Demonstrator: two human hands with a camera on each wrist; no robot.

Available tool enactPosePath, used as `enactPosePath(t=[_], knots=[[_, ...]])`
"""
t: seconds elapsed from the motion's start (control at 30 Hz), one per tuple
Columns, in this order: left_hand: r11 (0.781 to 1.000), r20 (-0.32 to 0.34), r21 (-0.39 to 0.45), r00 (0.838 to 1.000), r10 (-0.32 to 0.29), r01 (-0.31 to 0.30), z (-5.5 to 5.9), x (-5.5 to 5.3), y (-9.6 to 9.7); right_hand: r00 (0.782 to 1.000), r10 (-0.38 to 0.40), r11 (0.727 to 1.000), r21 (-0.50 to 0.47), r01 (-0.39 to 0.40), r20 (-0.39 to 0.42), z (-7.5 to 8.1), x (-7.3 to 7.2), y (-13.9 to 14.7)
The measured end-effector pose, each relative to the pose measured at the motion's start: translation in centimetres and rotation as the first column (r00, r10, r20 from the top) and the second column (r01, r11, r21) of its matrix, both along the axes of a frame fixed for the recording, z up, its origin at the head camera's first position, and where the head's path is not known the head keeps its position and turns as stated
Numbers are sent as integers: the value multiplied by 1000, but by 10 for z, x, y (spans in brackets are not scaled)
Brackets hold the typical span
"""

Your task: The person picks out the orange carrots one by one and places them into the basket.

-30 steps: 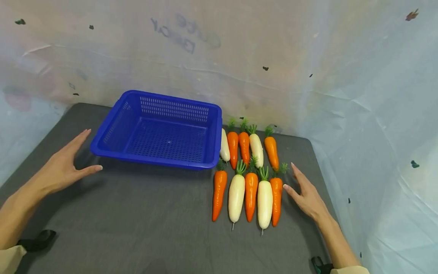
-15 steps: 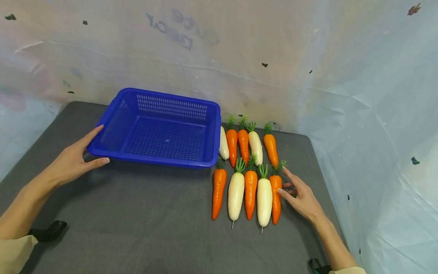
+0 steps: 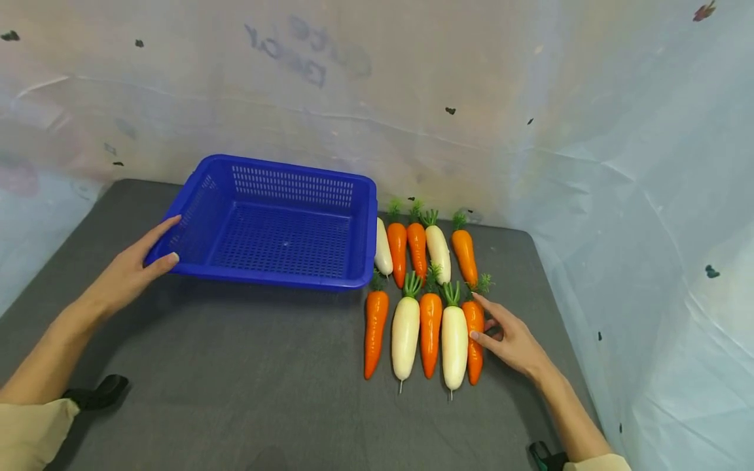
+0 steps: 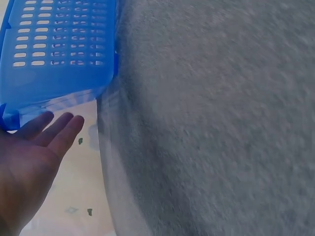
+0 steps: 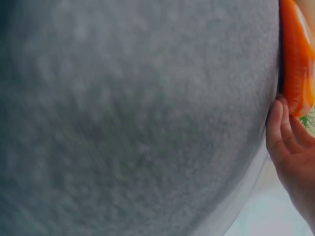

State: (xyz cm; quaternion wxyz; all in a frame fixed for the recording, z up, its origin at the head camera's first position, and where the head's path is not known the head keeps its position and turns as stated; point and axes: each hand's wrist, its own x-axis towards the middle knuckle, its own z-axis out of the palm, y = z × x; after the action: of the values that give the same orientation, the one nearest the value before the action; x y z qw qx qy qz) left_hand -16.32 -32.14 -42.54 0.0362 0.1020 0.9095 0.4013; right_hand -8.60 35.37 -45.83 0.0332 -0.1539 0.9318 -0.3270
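My left hand (image 3: 132, 271) is at the left near corner of a blue plastic basket (image 3: 277, 277), its thumb and index fingertip over the rim. In the left wrist view the other fingers (image 4: 66, 135) extend straight just outside the basket. The basket is bare inside. My right hand (image 3: 512, 340) is over the rightmost orange carrot (image 3: 474, 366) of the near row, thumb across its body and index finger by its green top. In the right wrist view straight fingers (image 5: 287, 130) are right at the end of an orange carrot (image 5: 298, 64).
White radishes (image 3: 406, 337) and orange carrots (image 3: 376, 333) lie in two rows right of the basket, several in each. One radish (image 3: 383, 252) is partly hidden by the basket. A grey cloth (image 3: 253, 379) covers the table; pale sheeting (image 3: 412, 78) hangs behind and at the sides.
My left hand has moved right onto the basket's corner. My right hand has moved left from beside the near row onto the last carrot. The vegetables have stayed in place.
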Motion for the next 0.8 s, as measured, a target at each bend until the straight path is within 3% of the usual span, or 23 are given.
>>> enactPosePath(t=[0.3, 0.53, 0.67, 0.8], knots=[[1000, 93, 3, 995, 24, -24, -4, 0, 2, 997, 56, 998, 18, -57, 54, -9, 5, -1], [997, 154, 69, 988, 23, -34, 2, -7, 7, 971, -16, 998, -58, 30, 239, 6, -4, -6], [994, 169, 99, 985, 22, -39, 4, -8, 9, 958, -38, 995, -80, 64, 284, 13, -10, -9], [993, 167, 115, 986, 21, -41, 4, -9, 9, 930, -52, 974, -188, 128, 363, 14, -14, -7]])
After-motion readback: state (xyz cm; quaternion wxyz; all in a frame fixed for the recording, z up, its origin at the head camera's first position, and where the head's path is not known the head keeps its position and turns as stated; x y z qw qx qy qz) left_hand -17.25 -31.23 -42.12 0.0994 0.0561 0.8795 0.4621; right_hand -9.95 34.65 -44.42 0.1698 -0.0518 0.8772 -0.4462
